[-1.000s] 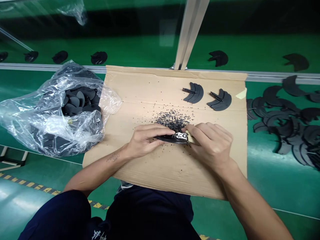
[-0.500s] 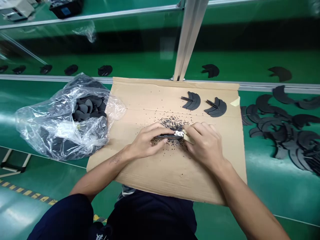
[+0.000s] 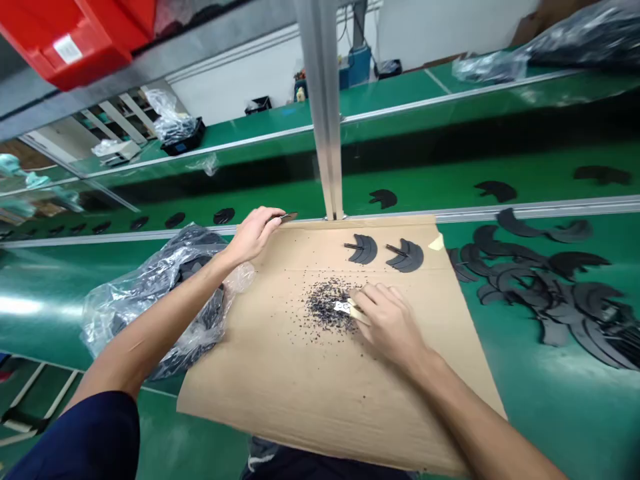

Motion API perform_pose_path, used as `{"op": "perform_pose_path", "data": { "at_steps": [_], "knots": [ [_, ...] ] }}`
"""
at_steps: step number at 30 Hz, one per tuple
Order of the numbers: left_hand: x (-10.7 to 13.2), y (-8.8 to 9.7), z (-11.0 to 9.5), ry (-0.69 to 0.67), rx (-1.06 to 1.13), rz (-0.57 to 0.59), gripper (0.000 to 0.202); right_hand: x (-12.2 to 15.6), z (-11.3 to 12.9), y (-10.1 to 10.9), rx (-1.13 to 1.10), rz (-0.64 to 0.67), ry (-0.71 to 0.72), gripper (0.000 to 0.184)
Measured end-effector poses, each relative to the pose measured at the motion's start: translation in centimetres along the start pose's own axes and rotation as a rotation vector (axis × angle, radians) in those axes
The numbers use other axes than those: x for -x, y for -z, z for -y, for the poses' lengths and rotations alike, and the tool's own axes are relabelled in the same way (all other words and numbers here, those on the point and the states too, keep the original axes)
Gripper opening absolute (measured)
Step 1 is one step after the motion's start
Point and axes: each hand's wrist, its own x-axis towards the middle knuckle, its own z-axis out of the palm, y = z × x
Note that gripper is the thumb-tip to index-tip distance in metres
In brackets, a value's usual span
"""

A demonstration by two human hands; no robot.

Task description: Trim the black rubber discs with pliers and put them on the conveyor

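My left hand (image 3: 253,233) reaches out over the far left corner of the cardboard sheet (image 3: 320,373) and pinches a thin black crescent part (image 3: 287,217), holding it edge-on near the conveyor rail. My right hand (image 3: 387,320) rests on the cardboard, closed around a small metal cutting tool (image 3: 344,307) with a pale handle. The tool's tip sits at a heap of black trimmings (image 3: 325,308). Two black crescent parts (image 3: 364,249) (image 3: 407,256) lie at the cardboard's far edge.
A clear plastic bag of black parts (image 3: 165,300) lies left of the cardboard. Several loose black crescents (image 3: 545,287) are piled on the green table at right. A green conveyor (image 3: 425,180) carries spaced black parts behind an aluminium post (image 3: 325,120). Red bins (image 3: 75,33) hang top left.
My left hand lifted the black part away from the tool and carried it up and left toward the conveyor. My right hand stayed at the trimmings. The view tilted upward.
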Motion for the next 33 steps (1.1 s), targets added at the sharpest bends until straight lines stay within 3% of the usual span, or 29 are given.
{"op": "perform_pose_path", "data": {
  "at_steps": [3, 7, 11, 15, 19, 23, 25, 28, 31, 33],
  "knots": [
    [-4.4, -0.9, 1.8, -0.005, -0.374, 0.105, 0.04, 0.3, 0.3, 0.0, -0.017, 0.027, -0.019, 0.011],
    [-6.2, -2.4, 1.1, -0.041, -0.441, 0.118, 0.031, 0.6, 0.6, 0.1, -0.025, 0.09, -0.05, 0.013],
    [-5.6, -4.1, -3.6, -0.228, -0.448, 0.148, 0.034, 0.9, 1.1, 0.5, -0.04, 0.144, -0.023, 0.013],
    [-7.9, -8.2, -10.2, -0.431, -0.434, 0.262, 0.027, 1.0, 1.5, 0.6, -0.073, 0.192, -0.028, 0.011],
    [-13.1, -12.5, -14.4, -0.348, -0.452, 0.241, 0.032, 1.1, 1.4, 0.5, -0.098, 0.223, -0.037, 0.011],
    [-15.9, -13.8, -15.6, -0.206, -0.411, 0.216, 0.033, 1.1, 1.2, 0.4, -0.081, 0.215, -0.028, 0.013],
    [-15.5, -13.0, -15.6, -0.213, -0.359, 0.187, 0.03, 1.0, 1.1, 0.5, -0.069, 0.18, -0.021, 0.015],
    [-12.8, -10.6, -14.8, -0.279, -0.261, 0.153, 0.029, 0.9, 1.0, 0.6, -0.054, 0.047, -0.012, 0.016],
    [-7.9, -7.5, -12.8, -0.314, -0.151, 0.158, 0.028, 0.7, 0.8, 0.7, -0.041, -0.166, -0.01, 0.025],
    [-3.8, -5.7, -11.3, -0.359, 0.039, 0.158, 0.026, 0.5, 0.5, 0.7, -0.037, -0.299, -0.001, 0.03]
  ]
}}
